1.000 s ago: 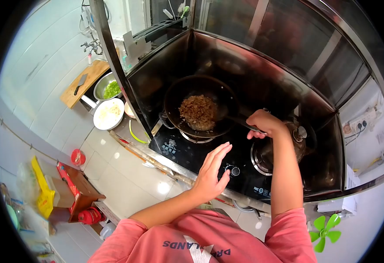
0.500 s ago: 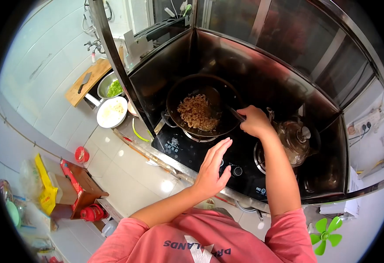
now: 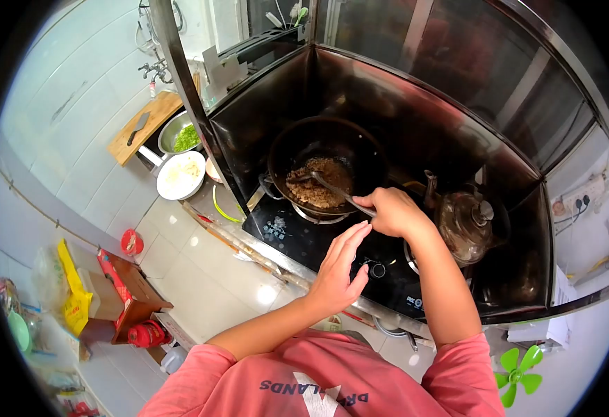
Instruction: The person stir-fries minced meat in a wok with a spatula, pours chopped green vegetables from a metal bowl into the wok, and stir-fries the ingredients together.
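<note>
My right hand (image 3: 394, 210) is closed around the handle of a metal spatula (image 3: 335, 190). Its head sits among the browned minced meat (image 3: 320, 194) inside a dark wok (image 3: 363, 149). The wok stands on the left burner of a black glass stove (image 3: 269, 229). Held out over the stove's front edge, my left hand (image 3: 338, 270) has its fingers stretched and nothing in it. It is close to the control knob (image 3: 376, 270) and apart from the wok. To the right of my right hand, a glass-lidded kettle (image 3: 463, 226) stands on the other burner.
At the left lie a cutting board (image 3: 120, 147) with a knife (image 3: 137, 128), a metal bowl (image 3: 169, 135) of chopped greens and a white pan (image 3: 169, 193) with pale food. Metal panels (image 3: 429, 139) enclose the stove. A green fan (image 3: 517, 375) is at lower right.
My right hand has moved down and toward me, and the spatula head now lies farther left in the minced meat. The meat has shifted lower in the wok. My left hand stays nearly still.
</note>
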The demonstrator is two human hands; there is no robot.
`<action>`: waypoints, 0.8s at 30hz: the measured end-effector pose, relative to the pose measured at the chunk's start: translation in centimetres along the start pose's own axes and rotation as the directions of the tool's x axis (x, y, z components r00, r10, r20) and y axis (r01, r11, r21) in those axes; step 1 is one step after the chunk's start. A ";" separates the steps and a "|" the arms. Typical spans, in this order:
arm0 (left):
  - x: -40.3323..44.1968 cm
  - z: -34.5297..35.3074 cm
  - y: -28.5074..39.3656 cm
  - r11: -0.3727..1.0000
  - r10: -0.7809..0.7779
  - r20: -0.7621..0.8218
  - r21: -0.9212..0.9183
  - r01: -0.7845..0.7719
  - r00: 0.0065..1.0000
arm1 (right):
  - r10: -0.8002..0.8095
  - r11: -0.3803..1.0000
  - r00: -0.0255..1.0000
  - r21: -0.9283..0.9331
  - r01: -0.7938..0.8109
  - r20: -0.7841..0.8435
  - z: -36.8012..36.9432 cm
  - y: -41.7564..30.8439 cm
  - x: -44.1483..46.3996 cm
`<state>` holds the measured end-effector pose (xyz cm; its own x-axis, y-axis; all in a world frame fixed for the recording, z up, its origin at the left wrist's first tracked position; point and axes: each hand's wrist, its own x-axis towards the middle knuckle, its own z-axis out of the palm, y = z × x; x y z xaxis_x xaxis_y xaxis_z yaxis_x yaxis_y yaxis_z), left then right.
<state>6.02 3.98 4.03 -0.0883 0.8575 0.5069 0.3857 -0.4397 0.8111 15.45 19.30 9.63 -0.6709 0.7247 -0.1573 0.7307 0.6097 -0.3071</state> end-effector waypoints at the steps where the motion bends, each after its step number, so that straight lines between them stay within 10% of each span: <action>1: 0.1 0.2 0.2 1.000 0.006 0.011 -0.009 -0.005 1.000 | 0.006 1.000 1.000 -0.002 -0.006 -0.003 -0.9 -0.4 -1.1; 19: -0.4 1.1 0.4 1.000 0.000 0.014 -0.007 0.000 1.000 | 0.165 0.979 0.980 -0.098 -0.176 -0.112 -0.4 0.1 -2.9; 24: -0.3 1.0 0.3 1.000 -0.001 0.007 -0.012 0.001 1.000 | 0.067 0.995 0.994 -0.079 -0.060 0.086 -3.9 -1.1 -5.7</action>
<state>7.07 3.80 3.86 -0.0823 0.8599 0.5038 0.3743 -0.4418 0.8153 18.91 15.76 14.48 -0.6291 0.7335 -0.2575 0.7773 0.5886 -0.2222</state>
